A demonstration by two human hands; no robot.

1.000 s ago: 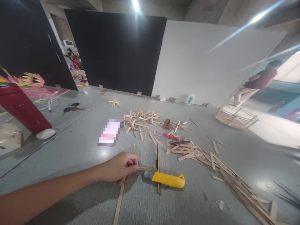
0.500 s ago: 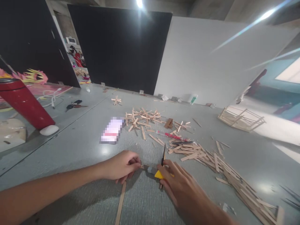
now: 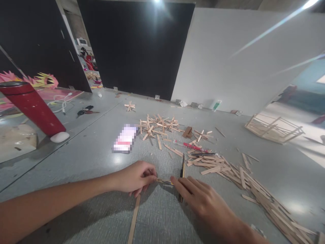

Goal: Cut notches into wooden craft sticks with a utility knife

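Note:
Near the table's front middle, my left hand (image 3: 142,178) pinches the end of a thin wooden stick (image 3: 161,180). My right hand (image 3: 203,200) is closed on a cutter, mostly covered by the fingers; its blade (image 3: 166,182) lies along the stick between my hands. A dark pointed tool (image 3: 182,166) stands out beyond the right fingers; whether they grip it too, I cannot tell. Below my left hand, a flat wooden stick (image 3: 134,220) lies on the table.
Loose sticks (image 3: 238,178) spread across the right, with a pen (image 3: 204,154) beside them. Star-shaped stick pieces (image 3: 159,125) lie behind a blurred phone (image 3: 125,139). A red bottle (image 3: 35,108) and white mouse (image 3: 60,137) are at left, a stick frame (image 3: 274,128) at right.
The cutter has turned, so its yellow part is now mostly hidden by my right hand and the blade appears thin. The whole view has shifted slightly.

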